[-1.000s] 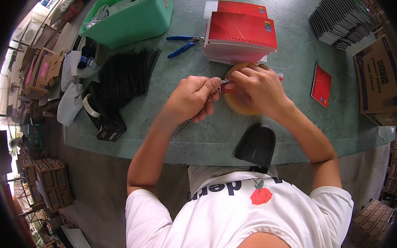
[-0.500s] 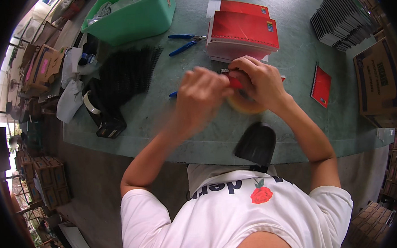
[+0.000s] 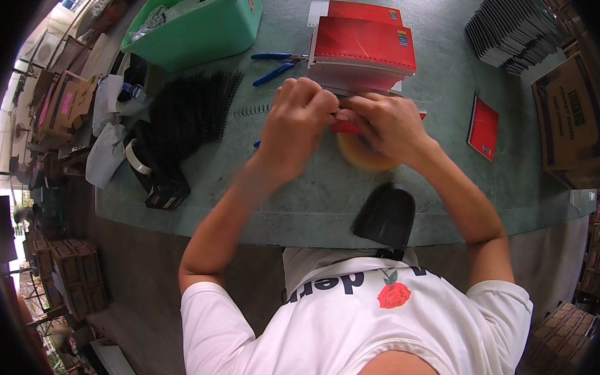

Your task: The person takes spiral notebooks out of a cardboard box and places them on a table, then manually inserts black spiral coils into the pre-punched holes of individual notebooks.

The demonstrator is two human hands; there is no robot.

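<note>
Pinching a red booklet [image 3: 344,127] between narrowed fingers, the right hand [image 3: 390,124] hovers over the tabletop [image 3: 281,219], in from its near edge. The left hand [image 3: 298,125] curls just beside it; what those fingers grip, I cannot tell. A wire coil [image 3: 250,111] shows toward the left edge; a tape roll [image 3: 361,159] lies under the right hand.
</note>
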